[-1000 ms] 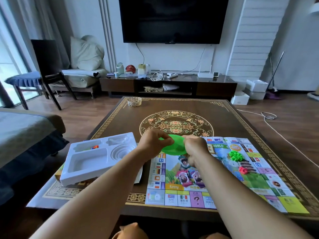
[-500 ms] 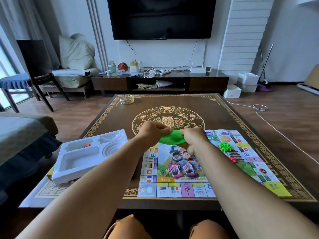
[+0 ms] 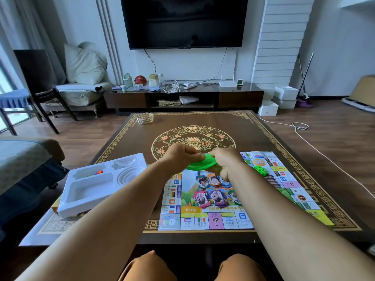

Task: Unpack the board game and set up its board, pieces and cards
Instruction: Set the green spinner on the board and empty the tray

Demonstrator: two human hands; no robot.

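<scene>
Change since the earlier frame: our two hands have carried the green disc a little lower and tipped it flatter; the camera has swung slightly left.

Item 1, green disc [image 3: 199, 165]. Location: held in the air over the far edge of the game board [image 3: 207, 201], between both hands. Left hand [image 3: 179, 157] pinches its left rim, fingers curled over the top. Right hand [image 3: 225, 162] grips its right rim, fingers folded under. Orientation: face nearly level, near edge showing; it is round, so it has no true long axis, but the visible span runs left to right. Handling, in our judgement: light moulded plastic, thin, somewhat flexible, smooth enough to slip; best taken at opposite rim points, as now. Whether it is one piece or two nested parts we cannot tell, as the hands cover its edges.

Item 2, game board. Lies open and flat on the near right part of the table [image 3: 263, 134].

Item 3, character cards [image 3: 211, 189]. Loose heaps on the board's middle.

Item 4, green pieces [image 3: 261, 170]. Small cluster on the board, right of our right hand.

Item 5, white tray [image 3: 89, 189]. Moulded insert at the table's near left, a few coloured bits in one far compartment.
</scene>
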